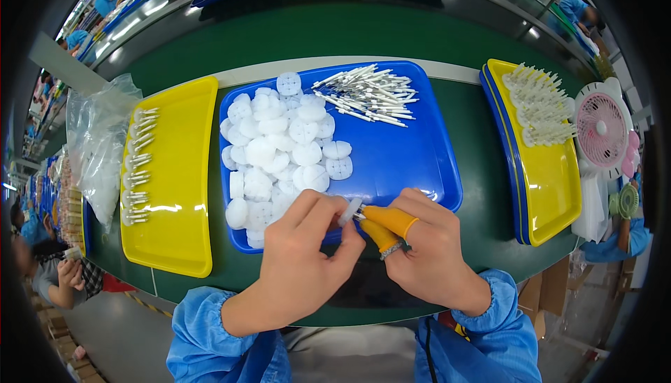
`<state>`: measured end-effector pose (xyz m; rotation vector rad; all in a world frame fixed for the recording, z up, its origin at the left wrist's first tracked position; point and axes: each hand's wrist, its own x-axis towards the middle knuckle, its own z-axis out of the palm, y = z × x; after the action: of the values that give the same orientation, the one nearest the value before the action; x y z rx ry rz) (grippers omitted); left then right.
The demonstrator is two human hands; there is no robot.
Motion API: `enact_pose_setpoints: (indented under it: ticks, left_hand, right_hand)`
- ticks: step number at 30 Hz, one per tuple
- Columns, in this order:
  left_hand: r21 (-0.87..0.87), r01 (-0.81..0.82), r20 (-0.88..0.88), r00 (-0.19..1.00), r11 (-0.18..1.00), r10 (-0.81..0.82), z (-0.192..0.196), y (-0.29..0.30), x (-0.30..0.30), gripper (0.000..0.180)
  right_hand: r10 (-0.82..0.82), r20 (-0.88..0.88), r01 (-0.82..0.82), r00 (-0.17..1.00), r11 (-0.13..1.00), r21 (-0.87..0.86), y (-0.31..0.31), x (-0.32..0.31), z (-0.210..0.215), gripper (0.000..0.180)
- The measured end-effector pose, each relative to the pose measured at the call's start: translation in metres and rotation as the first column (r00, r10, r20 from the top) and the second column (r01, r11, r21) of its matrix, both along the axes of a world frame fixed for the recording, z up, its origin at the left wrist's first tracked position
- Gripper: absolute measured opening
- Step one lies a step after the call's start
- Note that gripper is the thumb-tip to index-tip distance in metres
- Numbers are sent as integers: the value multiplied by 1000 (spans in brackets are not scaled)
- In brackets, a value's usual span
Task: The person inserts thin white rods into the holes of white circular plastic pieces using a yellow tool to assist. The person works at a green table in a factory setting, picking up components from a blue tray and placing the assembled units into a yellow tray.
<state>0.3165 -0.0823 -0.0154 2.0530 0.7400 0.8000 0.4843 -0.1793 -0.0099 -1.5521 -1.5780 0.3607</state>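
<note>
In front of the blue tray (412, 166) my two hands meet. My left hand (300, 257) pinches a white round plastic disc (349, 211) on edge between thumb and forefinger. My right hand (433, 250), with yellow finger cots (388, 221) on thumb and forefinger, is closed at the disc's right side. Small pale and metallic tips show between those fingertips; the rest of that piece is hidden. Inside the tray, a heap of similar discs (279, 151) fills the left side, some with slots. A pile of thin white rods (370, 93) lies at the back.
On the left, a yellow tray (178, 222) carries a column of discs with rods, beside a clear plastic bag (105, 152). Stacked trays (552, 208) at right hold more assembled pieces (538, 103). A pink-and-white fan (601, 126) stands beyond. Other people work around.
</note>
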Motion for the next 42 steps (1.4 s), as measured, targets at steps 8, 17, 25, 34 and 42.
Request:
enact_pose_setpoints:
  ticks: [8,17,25,34,42]
  left_hand:
    - [119,-21,-98,995,993,33,-6,0,0,23]
    - [-92,-87,-42,996,992,84,13,21,-3,17]
    - [-243,-108,-45,994,964,100,18,26,-6,12]
    - [-175,-11,1,1000,985,11,11,24,-4,14]
    - [-185,-12,-23,1000,983,8,11,22,-4,18]
  right_hand:
    - [-4,-62,-4,998,991,-134,9,11,6,26]
    - [196,302,-41,933,892,-451,18,62,5,26]
    - [97,317,8,944,950,-313,17,61,-3,28]
    - [159,-62,-165,985,980,-109,11,22,21,43]
    - [135,98,-121,986,983,-138,12,28,11,44]
